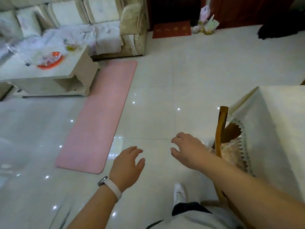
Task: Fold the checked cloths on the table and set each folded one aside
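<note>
We find both hands spread open and empty over the floor [165,80]: left hand [127,166], right hand [188,149]. No checked cloths are visible; the cloth-draped tabletop [280,113] lies at three o'clock of the hands.

cream-clothed table [280,113] at right

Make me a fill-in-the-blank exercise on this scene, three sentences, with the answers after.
1. The long mat lying on the tiled floor is ____ in colour.
2. The white wristband is worn on the ____ arm.
3. Both hands, the left and the right, are open and hold ____.

Missing words: pink; left; nothing
</note>
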The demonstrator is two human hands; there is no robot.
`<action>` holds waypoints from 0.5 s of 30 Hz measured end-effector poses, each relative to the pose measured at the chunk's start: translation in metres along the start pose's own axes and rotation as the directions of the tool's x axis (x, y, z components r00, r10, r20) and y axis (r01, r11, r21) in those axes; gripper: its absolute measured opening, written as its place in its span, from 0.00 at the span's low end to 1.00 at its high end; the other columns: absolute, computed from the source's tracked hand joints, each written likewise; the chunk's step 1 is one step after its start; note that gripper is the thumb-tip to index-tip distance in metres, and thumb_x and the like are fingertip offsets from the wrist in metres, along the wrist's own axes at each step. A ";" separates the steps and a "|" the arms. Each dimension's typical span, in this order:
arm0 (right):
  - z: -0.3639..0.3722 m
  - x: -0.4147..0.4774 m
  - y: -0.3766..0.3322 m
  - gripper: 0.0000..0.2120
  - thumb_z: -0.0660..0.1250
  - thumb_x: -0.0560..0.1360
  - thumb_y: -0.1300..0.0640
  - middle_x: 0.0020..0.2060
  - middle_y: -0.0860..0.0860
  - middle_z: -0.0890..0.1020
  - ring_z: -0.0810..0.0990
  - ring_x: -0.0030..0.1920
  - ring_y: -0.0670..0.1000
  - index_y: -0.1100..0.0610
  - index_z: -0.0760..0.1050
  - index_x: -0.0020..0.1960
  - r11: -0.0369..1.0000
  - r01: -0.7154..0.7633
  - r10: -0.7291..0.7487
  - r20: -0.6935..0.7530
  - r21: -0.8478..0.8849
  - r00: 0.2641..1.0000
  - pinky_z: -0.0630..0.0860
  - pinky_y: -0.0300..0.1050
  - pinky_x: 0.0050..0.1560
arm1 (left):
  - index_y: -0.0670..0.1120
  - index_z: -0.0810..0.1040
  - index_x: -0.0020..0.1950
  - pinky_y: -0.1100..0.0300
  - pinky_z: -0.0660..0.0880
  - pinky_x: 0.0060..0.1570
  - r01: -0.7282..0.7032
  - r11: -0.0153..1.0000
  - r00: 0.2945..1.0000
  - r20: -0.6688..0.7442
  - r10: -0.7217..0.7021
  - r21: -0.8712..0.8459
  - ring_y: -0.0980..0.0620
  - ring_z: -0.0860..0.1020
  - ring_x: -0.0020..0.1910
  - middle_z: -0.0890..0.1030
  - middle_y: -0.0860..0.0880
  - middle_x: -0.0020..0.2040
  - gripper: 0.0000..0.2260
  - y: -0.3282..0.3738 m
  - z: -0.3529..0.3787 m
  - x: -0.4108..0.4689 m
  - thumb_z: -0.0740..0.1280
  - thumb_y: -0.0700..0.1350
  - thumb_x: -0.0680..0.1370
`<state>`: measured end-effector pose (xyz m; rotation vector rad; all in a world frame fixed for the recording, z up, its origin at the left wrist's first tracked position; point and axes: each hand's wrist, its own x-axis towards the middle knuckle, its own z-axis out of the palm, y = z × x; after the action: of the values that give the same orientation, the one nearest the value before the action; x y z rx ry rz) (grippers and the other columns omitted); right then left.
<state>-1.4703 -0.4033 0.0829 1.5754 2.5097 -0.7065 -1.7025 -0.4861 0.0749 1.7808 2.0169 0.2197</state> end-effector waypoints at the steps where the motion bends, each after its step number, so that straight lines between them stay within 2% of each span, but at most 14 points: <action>1: -0.006 0.012 0.005 0.22 0.54 0.81 0.44 0.68 0.51 0.70 0.71 0.65 0.53 0.51 0.69 0.70 1.000 0.001 -0.001 0.001 0.008 1.000 0.70 0.51 0.63 | 0.50 0.76 0.66 0.53 0.67 0.68 -0.001 1.000 1.000 -0.010 0.001 0.011 0.49 0.71 0.68 0.73 0.49 0.70 0.18 0.002 -0.005 0.016 0.64 0.54 0.78; 7: -0.039 0.070 0.037 0.22 0.55 0.80 0.44 0.66 0.51 0.71 0.71 0.63 0.54 0.52 0.69 0.69 0.998 -0.022 0.022 0.008 0.058 1.000 0.71 0.52 0.62 | 0.51 0.77 0.66 0.55 0.66 0.67 0.012 1.000 1.000 -0.020 -0.012 0.003 0.51 0.72 0.68 0.74 0.51 0.68 0.18 0.016 -0.027 0.087 0.66 0.53 0.78; 11: -0.054 0.099 0.046 0.21 0.56 0.80 0.45 0.65 0.51 0.72 0.72 0.62 0.54 0.52 0.70 0.68 0.991 -0.072 0.073 -0.012 0.109 0.997 0.71 0.51 0.60 | 0.50 0.77 0.64 0.57 0.66 0.67 0.024 0.994 1.000 0.010 -0.023 -0.110 0.52 0.72 0.66 0.76 0.52 0.66 0.15 0.019 -0.036 0.125 0.67 0.49 0.78; 15: -0.058 0.132 0.045 0.20 0.56 0.79 0.46 0.64 0.51 0.72 0.72 0.61 0.55 0.52 0.70 0.68 0.985 -0.125 0.127 -0.007 0.117 0.992 0.71 0.51 0.60 | 0.50 0.78 0.64 0.55 0.68 0.66 -0.030 0.997 0.999 0.029 0.032 -0.070 0.51 0.74 0.64 0.77 0.51 0.65 0.16 0.005 -0.040 0.177 0.67 0.51 0.77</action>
<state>-1.4824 -0.2529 0.0770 1.7649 2.3924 -0.8414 -1.7281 -0.3069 0.0738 1.7631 1.9382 0.2673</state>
